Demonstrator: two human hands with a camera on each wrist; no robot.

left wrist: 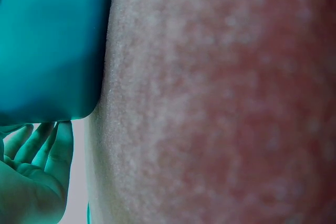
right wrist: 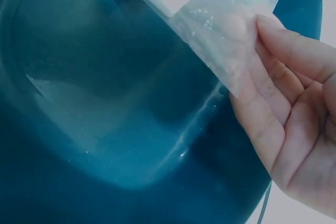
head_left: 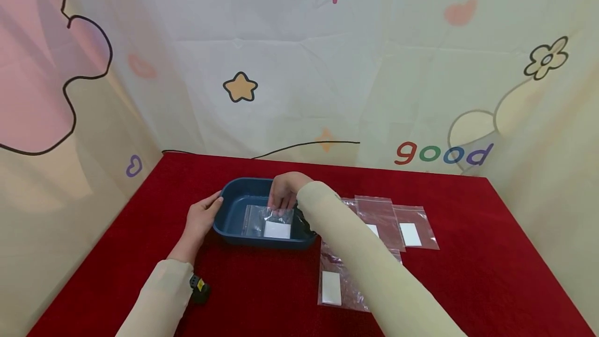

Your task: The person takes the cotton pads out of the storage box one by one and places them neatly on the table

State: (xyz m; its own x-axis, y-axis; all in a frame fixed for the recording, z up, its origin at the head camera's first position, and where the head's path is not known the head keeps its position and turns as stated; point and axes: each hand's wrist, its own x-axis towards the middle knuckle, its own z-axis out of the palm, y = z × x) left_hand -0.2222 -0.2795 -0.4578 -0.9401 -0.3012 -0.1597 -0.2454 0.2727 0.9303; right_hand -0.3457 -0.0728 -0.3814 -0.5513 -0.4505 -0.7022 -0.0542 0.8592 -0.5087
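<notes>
Over the dark blue plastic basin (head_left: 262, 243), my right hand (head_left: 283, 191) pinches the top of a clear zip bag (head_left: 281, 217) between thumb and fingers. A white card (head_left: 277, 230) shows inside that bag. In the right wrist view the bag's corner (right wrist: 231, 72) lies between the thumb and fingers. More clear film (head_left: 252, 221) shows at the bag's left, inside the basin. At the basin's left end my left hand (head_left: 202, 216) grips the rim, its thumb on the edge. The left wrist view has its fingers (left wrist: 56, 153) against the basin's outer wall.
Several clear zip bags lie on the red cloth (head_left: 262, 295) right of the basin, partly under my right sleeve (head_left: 365, 254). One bag (head_left: 429, 230) is farthest right; another, holding a white card (head_left: 331, 287), is nearest. A printed curtain (head_left: 299, 66) hangs behind.
</notes>
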